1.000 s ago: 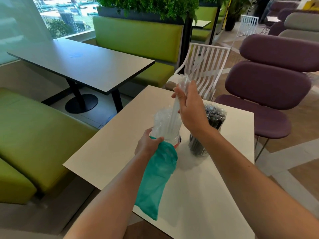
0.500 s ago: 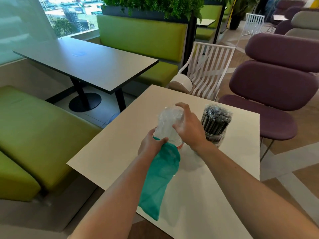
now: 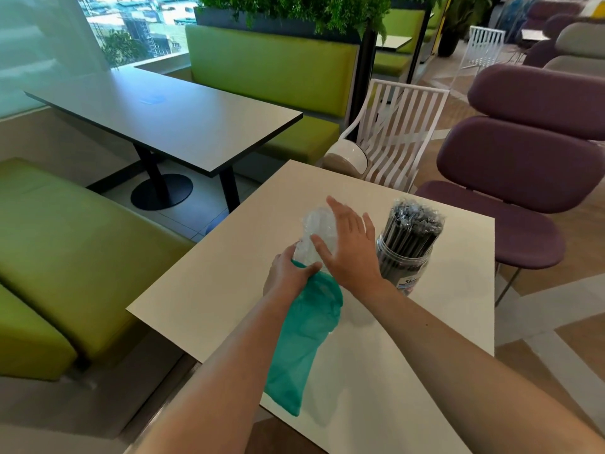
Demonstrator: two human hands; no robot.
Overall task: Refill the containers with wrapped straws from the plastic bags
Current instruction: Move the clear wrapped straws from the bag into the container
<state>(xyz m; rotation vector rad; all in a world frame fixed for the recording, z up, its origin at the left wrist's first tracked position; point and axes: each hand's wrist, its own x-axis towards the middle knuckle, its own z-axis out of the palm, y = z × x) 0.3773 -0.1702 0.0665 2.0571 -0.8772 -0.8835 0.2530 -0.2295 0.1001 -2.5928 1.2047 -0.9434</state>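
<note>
- The left hand [image 3: 288, 273] grips the clear straws' container at its base, with the green bag [image 3: 304, 339] draped under it; a loose grip could tip it on the bench [image 3: 409, 371].
- The right hand [image 3: 348, 250] lies flat and open-fingered against the clear straws [image 3: 316, 231]; a hard press could crush wrappers or spill them.
- The jar [image 3: 404, 257] of black straws stands just beside the right wrist and could be knocked.

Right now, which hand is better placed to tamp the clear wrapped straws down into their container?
Right hand. It is open, its fingers against the clear wrapped straws. The left hand grips the container below them and pinches the teal bag.
</note>
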